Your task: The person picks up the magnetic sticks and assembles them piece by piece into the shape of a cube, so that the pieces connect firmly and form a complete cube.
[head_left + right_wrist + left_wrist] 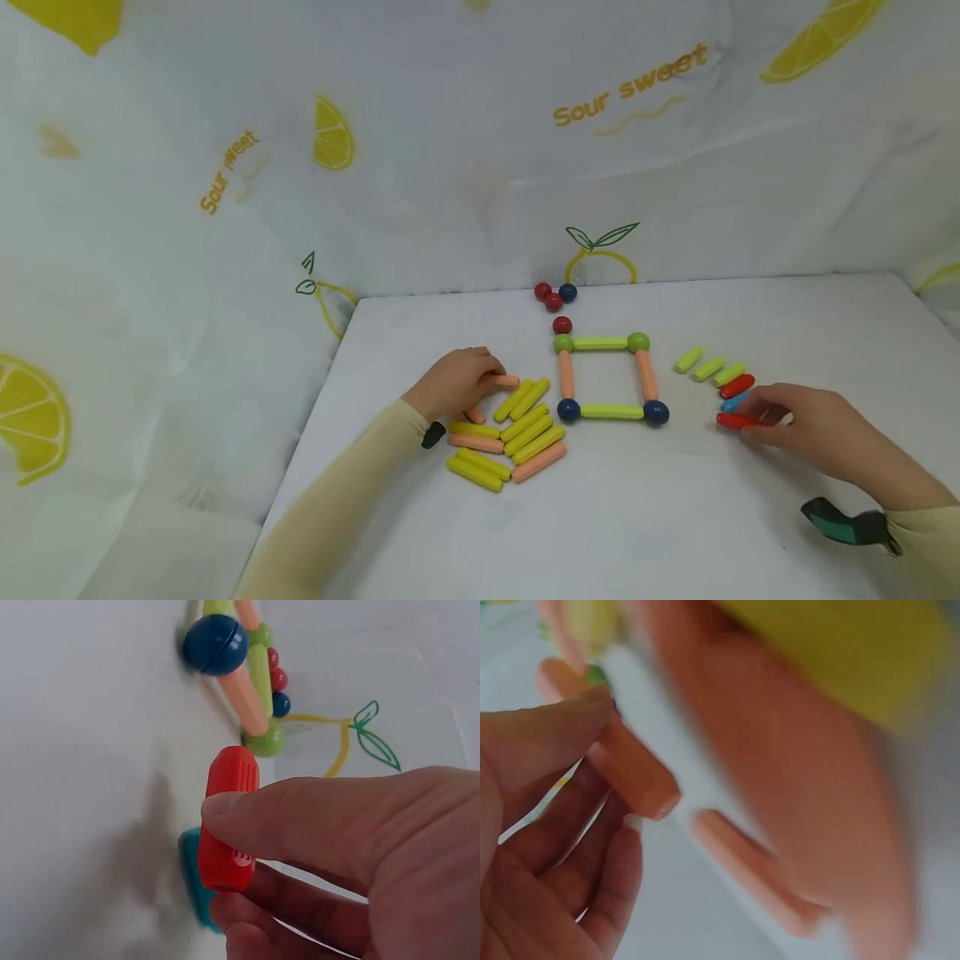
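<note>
My left hand [456, 382] pinches a peach stick [637, 772] between thumb and fingers, at the left of the table. Another peach stick [754, 874] lies near that hand in the left wrist view. On the right side, my right hand [821, 429] holds a short red stick [229, 817], thumb on one face. Just behind it lies a blue stick [193, 874], partly hidden by the red one. Between the hands sits a square frame of two peach sticks [647, 375] and two light green sticks [611, 412], with green balls [638, 342] and dark blue balls [656, 413] at its corners.
Several yellow sticks [527, 427] lie beside the left hand with peach ones [540, 462] among them. A red ball [562, 325] touches the frame's back left corner; loose balls [553, 302] sit behind. Light green sticks [708, 369] and a second red stick [737, 386] form a row at right.
</note>
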Demonstrator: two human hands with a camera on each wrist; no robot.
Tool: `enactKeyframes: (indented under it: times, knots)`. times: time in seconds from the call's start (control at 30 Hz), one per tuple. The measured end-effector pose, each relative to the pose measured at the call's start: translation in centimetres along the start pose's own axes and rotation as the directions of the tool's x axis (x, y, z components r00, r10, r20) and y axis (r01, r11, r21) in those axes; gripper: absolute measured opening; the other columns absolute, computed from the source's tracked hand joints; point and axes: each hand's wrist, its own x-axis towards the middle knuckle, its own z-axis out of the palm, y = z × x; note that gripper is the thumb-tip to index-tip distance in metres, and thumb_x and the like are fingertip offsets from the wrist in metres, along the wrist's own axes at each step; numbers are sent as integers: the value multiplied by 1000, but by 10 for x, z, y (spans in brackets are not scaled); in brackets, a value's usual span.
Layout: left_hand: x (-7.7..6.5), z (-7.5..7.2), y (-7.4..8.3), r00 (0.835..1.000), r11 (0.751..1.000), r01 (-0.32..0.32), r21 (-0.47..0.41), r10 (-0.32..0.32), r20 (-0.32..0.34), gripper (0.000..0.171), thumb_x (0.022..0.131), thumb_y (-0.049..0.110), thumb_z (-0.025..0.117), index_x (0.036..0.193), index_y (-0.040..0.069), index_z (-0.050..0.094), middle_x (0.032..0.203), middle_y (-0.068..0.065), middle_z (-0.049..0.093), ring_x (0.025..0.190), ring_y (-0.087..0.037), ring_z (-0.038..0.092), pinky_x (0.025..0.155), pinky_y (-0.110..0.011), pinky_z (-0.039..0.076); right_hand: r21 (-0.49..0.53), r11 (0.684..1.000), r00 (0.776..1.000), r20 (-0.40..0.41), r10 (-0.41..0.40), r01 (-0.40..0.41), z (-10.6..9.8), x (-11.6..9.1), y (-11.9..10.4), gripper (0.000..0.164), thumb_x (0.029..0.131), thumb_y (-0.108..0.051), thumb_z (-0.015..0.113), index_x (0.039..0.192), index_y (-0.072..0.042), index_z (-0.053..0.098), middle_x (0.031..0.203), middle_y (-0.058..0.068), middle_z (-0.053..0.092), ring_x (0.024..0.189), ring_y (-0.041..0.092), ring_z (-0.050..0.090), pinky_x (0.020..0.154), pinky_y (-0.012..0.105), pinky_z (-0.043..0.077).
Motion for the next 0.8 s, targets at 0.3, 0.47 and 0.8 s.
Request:
enactKeyframes:
  times: [0.3, 0.47, 0.8]
  knots:
    - [21, -8, 75, 924, 946, -306, 109, 322, -205, 22, 104, 26, 75, 126, 21, 79, 110, 5, 74, 94, -12, 64, 88, -26, 53, 103, 984, 986, -97, -138, 148, 12, 21, -79, 22, 92, -23, 87, 110, -17, 78, 97, -5, 75, 91, 15, 64, 70, 24, 52]
    - [33, -2, 99, 915, 932, -333, 144, 356, -189, 22, 105, 27, 75, 125, 21, 79, 110, 5, 73, 94, -11, 63, 87, -23, 51, 151, 960, 966, -137, -217, 237, 19, 23, -107, 16, 92, -21, 87, 105, -22, 78, 93, -10, 74, 89, 8, 66, 73, 23, 54]
    - [32, 3, 105, 957, 973, -194, -124, 160, -242, 24, 107, 28, 71, 129, 20, 74, 115, 8, 75, 100, -8, 66, 90, -21, 54, 157, 956, 965, -132, -227, 247, 21, 26, -106, 15, 93, -21, 86, 105, -22, 76, 92, -10, 74, 89, 8, 67, 75, 23, 55]
